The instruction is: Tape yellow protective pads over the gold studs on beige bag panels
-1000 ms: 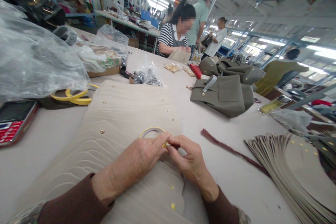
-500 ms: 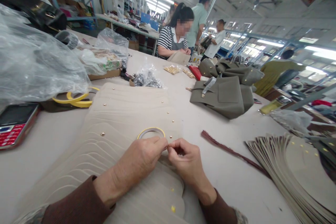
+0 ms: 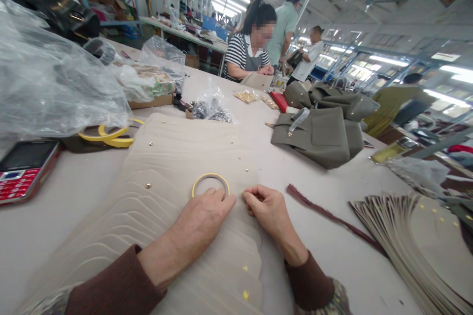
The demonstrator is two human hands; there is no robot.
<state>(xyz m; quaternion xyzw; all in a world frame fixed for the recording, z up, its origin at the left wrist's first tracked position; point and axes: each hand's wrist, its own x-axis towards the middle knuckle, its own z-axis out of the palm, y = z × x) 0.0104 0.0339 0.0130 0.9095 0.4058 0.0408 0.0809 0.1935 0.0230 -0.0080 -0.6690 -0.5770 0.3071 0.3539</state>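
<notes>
My left hand [image 3: 201, 219] is closed around the near side of a thin roll of yellow tape [image 3: 210, 175], which stands up behind the fingers. My right hand [image 3: 269, 208] is pinched at thumb and forefinger, a short way right of the left fingertips. Whatever sits in that pinch is too small to make out. Both hands are over a fanned row of overlapping beige pieces [image 3: 185, 150]. Small gold studs [image 3: 148, 186] dot these pieces, and yellow bits [image 3: 245, 295] mark the lower right edge.
A red keypad phone [image 3: 27, 170], more yellow tape rolls [image 3: 116, 141] and clear plastic [image 3: 55, 78] lie left. Right are a dark red strip [image 3: 332, 216], a fanned stack of beige pieces [image 3: 439, 246] and olive bags [image 3: 314, 135]. A co-worker [image 3: 251, 49] sits across the table.
My hands, whose fingertips met half a second ago, are now apart. The right hand has shifted slightly right, and more of the tape roll shows. The view has turned a little.
</notes>
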